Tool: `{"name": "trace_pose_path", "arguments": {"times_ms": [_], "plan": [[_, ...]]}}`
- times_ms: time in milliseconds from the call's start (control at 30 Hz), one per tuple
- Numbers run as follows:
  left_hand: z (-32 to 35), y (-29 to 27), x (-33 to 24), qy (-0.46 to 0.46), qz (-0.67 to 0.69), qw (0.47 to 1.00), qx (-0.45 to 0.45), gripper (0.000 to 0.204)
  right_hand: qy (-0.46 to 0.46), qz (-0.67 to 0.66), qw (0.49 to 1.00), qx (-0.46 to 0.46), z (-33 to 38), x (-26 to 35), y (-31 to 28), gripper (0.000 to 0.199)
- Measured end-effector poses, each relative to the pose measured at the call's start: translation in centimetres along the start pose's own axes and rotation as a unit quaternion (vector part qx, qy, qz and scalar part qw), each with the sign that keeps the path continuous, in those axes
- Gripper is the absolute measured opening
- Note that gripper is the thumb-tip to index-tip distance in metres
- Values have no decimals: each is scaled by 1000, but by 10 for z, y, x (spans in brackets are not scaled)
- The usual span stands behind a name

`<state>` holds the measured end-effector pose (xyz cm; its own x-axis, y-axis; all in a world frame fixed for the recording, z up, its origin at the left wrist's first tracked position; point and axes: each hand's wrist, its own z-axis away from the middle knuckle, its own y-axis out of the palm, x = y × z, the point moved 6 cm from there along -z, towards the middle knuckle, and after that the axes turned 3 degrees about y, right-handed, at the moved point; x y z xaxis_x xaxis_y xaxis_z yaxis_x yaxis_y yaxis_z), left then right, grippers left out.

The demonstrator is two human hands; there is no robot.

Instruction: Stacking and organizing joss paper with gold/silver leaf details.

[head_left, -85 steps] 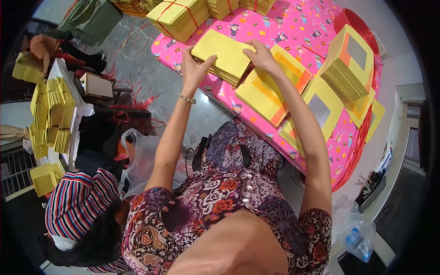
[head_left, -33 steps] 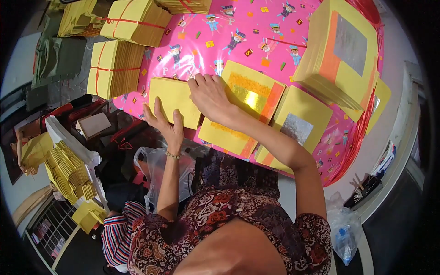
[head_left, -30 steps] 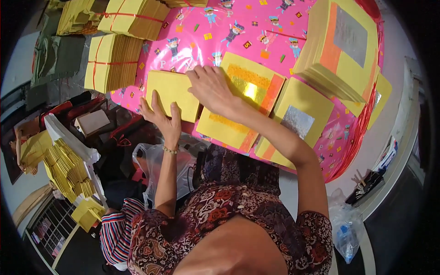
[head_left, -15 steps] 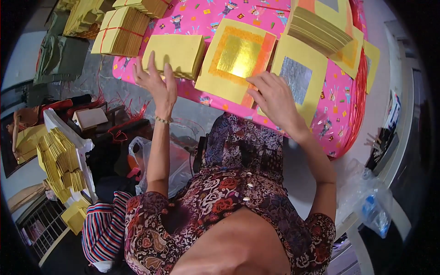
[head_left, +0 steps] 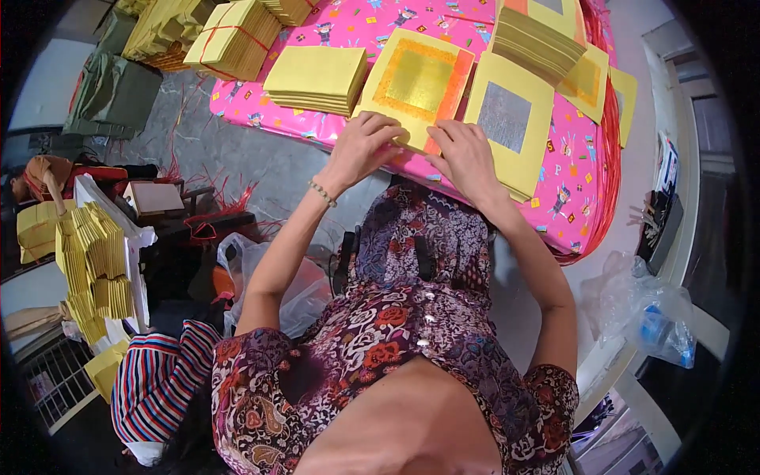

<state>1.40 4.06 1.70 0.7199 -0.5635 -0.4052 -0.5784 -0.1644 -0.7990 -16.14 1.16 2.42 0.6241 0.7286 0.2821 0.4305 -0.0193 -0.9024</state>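
A yellow joss paper sheet with a gold foil square and an orange band [head_left: 419, 79] lies near the table's front edge. My left hand [head_left: 366, 149] is closed at its near left corner, fingers bent over the edge. At the near right corner, on the orange band, my right hand [head_left: 469, 158] has its fingers and thumb bent around the edge. The fingers hide parts of that edge. Just left lies a folded yellow paper stack [head_left: 317, 75]. To the right is a yellow stack topped with a silver foil square [head_left: 507, 117].
The table has a pink patterned cover [head_left: 273, 115]. A tall yellow stack [head_left: 532, 46] stands at the far right beside hanging red strings [head_left: 611, 158]. Tied bundles [head_left: 229, 39] stand far left. A plastic bag [head_left: 297, 277] and folded yellow papers [head_left: 95, 261] are at lower left.
My left hand has left the folded stack and moved right to the gold foil sheet's near edge, its fingers now bent. My right hand stays at the orange band.
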Motion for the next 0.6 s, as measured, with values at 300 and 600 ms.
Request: {"name": "trace_pose_path", "arguments": {"times_ms": [300, 600], "plan": [[-5, 7, 16, -3, 24, 1000, 15, 29, 12, -82, 996, 31, -7, -7, -6, 18], [-12, 8, 16, -29, 49, 997, 50, 25, 106, -129, 983, 75, -14, -28, 2, 22]]}}
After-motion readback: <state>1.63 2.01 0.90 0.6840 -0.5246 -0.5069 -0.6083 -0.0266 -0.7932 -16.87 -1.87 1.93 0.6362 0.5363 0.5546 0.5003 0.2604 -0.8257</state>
